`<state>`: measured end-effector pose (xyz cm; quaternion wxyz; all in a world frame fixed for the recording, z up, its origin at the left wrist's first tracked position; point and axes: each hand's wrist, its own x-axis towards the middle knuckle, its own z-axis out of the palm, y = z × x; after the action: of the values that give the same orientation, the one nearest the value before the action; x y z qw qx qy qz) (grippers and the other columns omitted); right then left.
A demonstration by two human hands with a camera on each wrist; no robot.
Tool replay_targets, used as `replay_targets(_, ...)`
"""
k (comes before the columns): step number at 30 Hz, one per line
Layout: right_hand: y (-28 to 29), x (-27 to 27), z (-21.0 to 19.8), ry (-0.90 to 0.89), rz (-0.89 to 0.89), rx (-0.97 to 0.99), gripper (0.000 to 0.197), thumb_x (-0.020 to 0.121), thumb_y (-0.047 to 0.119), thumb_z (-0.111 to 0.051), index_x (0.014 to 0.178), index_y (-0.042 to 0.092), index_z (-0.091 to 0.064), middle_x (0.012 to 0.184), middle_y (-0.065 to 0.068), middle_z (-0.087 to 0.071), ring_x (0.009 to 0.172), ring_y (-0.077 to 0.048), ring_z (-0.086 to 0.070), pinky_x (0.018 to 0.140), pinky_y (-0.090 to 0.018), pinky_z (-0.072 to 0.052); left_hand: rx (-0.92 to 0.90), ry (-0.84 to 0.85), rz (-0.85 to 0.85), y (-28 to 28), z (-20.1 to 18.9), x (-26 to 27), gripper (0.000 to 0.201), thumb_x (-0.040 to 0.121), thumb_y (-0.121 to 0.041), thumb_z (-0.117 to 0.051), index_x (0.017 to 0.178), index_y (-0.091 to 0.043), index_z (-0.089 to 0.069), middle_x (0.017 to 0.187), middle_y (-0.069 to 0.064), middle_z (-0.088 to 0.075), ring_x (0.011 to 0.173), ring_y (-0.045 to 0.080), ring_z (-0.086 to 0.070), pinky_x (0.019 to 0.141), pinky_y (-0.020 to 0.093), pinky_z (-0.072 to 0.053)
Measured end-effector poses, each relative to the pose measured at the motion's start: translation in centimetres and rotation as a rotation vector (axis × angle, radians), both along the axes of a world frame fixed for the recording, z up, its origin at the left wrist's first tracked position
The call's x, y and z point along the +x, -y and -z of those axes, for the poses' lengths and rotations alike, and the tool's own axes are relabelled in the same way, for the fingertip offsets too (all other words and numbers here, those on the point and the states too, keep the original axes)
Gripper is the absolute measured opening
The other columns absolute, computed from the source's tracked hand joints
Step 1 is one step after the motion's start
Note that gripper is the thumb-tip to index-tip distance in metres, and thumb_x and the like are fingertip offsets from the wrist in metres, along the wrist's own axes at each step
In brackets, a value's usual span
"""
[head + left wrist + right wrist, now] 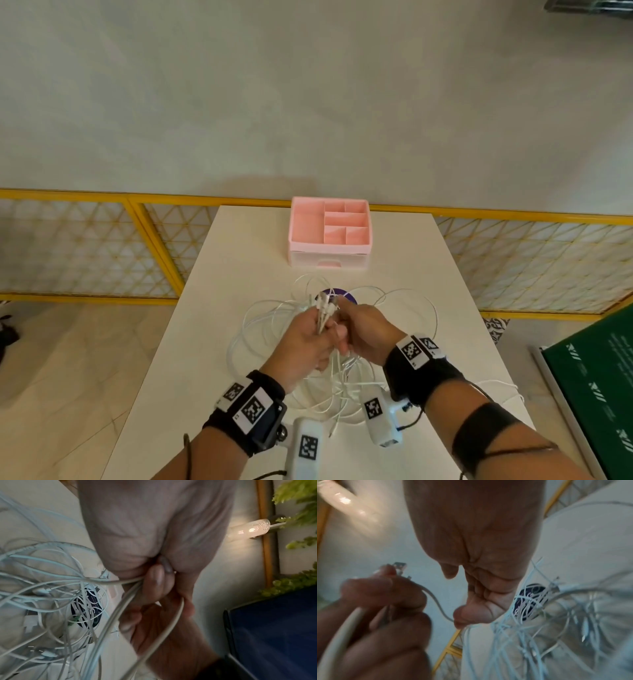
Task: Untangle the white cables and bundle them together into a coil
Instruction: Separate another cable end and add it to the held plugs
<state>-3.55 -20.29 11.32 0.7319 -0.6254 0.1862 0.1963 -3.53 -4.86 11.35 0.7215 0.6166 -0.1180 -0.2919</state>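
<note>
Several white cables (260,308) lie in a loose tangle on the white table (239,240). My left hand (317,330) grips a bunch of cable ends, and their connectors (325,303) stick up above the fist. The left wrist view shows the left hand's fingers (154,580) curled round several strands (111,616). My right hand (346,323) meets the left from the right. In the right wrist view its thumb (471,613) pinches one thin cable (436,601) that runs to the USB plug (400,566) in the left fist (385,596).
A pink compartment organizer (330,233) with a drawer stands at the table's far edge. A dark purple disc (342,294) lies under the cables behind my hands. A yellow lattice fence (85,246) runs behind the table, and a green board (596,383) lies to the right.
</note>
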Motion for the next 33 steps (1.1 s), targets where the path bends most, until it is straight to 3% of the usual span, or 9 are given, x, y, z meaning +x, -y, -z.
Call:
replay_targets(5, -0.9, 1.8, -1.7, 0.057, 0.083, 0.073, 0.02, 0.093, -0.006, -0.054, 0.108, -0.012, -0.066, 0.073, -0.017, -0.065, 0.058, -0.022, -0.063, 0.05, -0.028, -0.052, 0.118, 0.085, 0.038, -0.3, 0.8, -1.0, 0.013, 0.095, -0.009, -0.065, 0.101, -0.004, -0.054, 0.07, 0.009, -0.068, 0.044, 0.013, -0.038, 0.043, 0.025, -0.03)
replay_targets(9, -0.1, 3.1, -2.2, 0.061, 0.187, 0.035, 0.017, 0.095, 0.002, -0.06, 0.107, -0.007, -0.066, 0.06, -0.005, -0.054, 0.048, -0.014, -0.044, 0.044, -0.024, -0.041, 0.062, -0.005, -0.049, -1.1, 1.5, -1.1, 0.024, 0.092, -0.015, -0.071, 0.095, 0.0, -0.052, 0.083, 0.024, -0.071, 0.044, 0.01, -0.035, 0.042, 0.022, -0.029)
replay_targets(12, 1.2, 3.2, -3.1, 0.08, 0.024, -0.275, 0.02, 0.096, 0.011, -0.06, 0.098, -0.008, -0.066, 0.054, -0.005, -0.047, 0.043, -0.014, -0.034, 0.042, -0.021, -0.03, 0.032, -0.023, -0.101, -1.4, 2.1, -0.8, 0.016, 0.094, -0.026, -0.069, 0.091, -0.012, -0.063, 0.091, 0.03, -0.07, 0.043, 0.01, -0.027, 0.043, 0.024, -0.025)
replay_targets(16, 2.1, 3.0, -5.5, 0.125, -0.265, -0.63, 0.023, 0.095, 0.015, -0.062, 0.097, -0.005, -0.073, 0.051, -0.001, -0.048, 0.04, -0.012, -0.034, 0.042, -0.019, -0.028, 0.031, -0.091, -0.356, -1.4, 2.8, 0.8, 0.013, 0.097, -0.02, -0.063, 0.087, -0.012, -0.063, 0.093, 0.014, -0.074, 0.043, 0.009, -0.027, 0.042, 0.024, -0.024)
replay_targets(19, 2.1, 2.8, -7.1, 0.228, -0.29, -0.588, 0.019, 0.097, 0.013, -0.06, 0.096, 0.001, -0.075, 0.045, 0.007, -0.046, 0.039, -0.009, -0.033, 0.042, -0.02, -0.027, 0.074, -0.111, -0.512, -1.0, 2.6, 2.4, 0.02, 0.096, -0.023, -0.066, 0.092, -0.004, -0.06, 0.064, -0.002, -0.055, 0.039, 0.007, -0.03, 0.038, 0.021, -0.029)
replay_targets(22, 2.2, 2.4, -8.7, 0.374, -0.197, -0.402, 0.02, 0.099, 0.007, -0.054, 0.098, 0.0, -0.073, 0.049, 0.0, -0.043, 0.044, -0.013, -0.031, 0.044, -0.023, -0.024, 0.113, -0.136, -0.582, -0.9, 2.5, 3.8, 0.028, 0.097, -0.025, -0.065, 0.1, 0.003, -0.059, 0.077, 0.005, -0.058, 0.038, 0.006, -0.032, 0.036, 0.021, -0.031)
replay_targets(26, 3.4, 2.3, -11.0, 0.551, 0.064, -0.287, 0.021, 0.103, 0.01, -0.048, 0.095, 0.004, -0.067, 0.052, -0.003, -0.043, 0.046, -0.015, -0.031, 0.047, -0.026, -0.025, 0.071, -0.163, -0.563, -1.3, 2.2, 4.0, 0.018, 0.1, -0.026, -0.061, 0.09, -0.011, -0.057, 0.089, 0.002, -0.075, 0.042, 0.006, -0.028, 0.039, 0.021, -0.029)
replay_targets(29, 5.8, 2.4, -10.8, 0.606, 0.218, -0.359, 0.02, 0.103, 0.011, -0.048, 0.092, 0.009, -0.064, 0.05, 0.001, -0.048, 0.044, -0.013, -0.038, 0.047, -0.027, -0.033, 0.049, -0.17, -0.549, -1.7, 2.2, 3.7, 0.017, 0.098, -0.027, -0.062, 0.09, -0.017, -0.052, 0.063, -0.002, -0.05, 0.042, 0.006, -0.03, 0.037, 0.02, -0.028)
replay_targets(33, 12.9, 1.7, -9.2, 0.498, 0.534, -0.47, 0.017, 0.101, 0.009, -0.051, 0.086, 0.013, -0.058, 0.059, 0.001, -0.047, 0.044, -0.004, -0.043, 0.048, -0.023, -0.037, -0.009, -0.251, -0.599, -2.8, 3.0, 3.9, 0.029, 0.099, -0.03, -0.06, 0.076, -0.022, -0.044, 0.056, -0.007, -0.026, 0.04, 0.007, -0.02, 0.037, 0.019, -0.018)
